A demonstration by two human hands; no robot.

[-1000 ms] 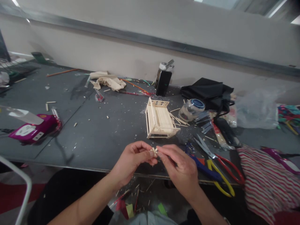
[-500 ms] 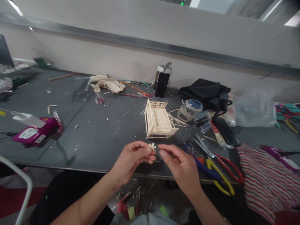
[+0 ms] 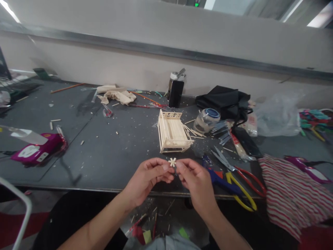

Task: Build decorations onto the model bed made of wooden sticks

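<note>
A small star-shaped piece [image 3: 172,162] of short pale wooden sticks is held up at the table's front edge, between my fingertips. My left hand [image 3: 153,172] pinches it from the left with thumb and fingers. On the other side, the thumb and forefinger of my right hand [image 3: 194,176] are closed on its right arms. Just beyond my hands stands a miniature bed [image 3: 174,129] built of pale wooden sticks, with slats across its top and a patterned headboard at the far end.
Scissors [image 3: 223,158] with red handles and blue-yellow pliers [image 3: 240,191] lie right of my hands. A clear jar [image 3: 207,121], loose sticks [image 3: 194,132], a phone [image 3: 176,93] and a black bag [image 3: 221,99] stand behind. At left is a purple glue gun [image 3: 36,147]; at right, striped cloth [image 3: 288,194].
My right hand has moved left, from beside the star-shaped piece to gripping its right side. The piece now sits at the tips of my left fingers. The view has shifted slightly.
</note>
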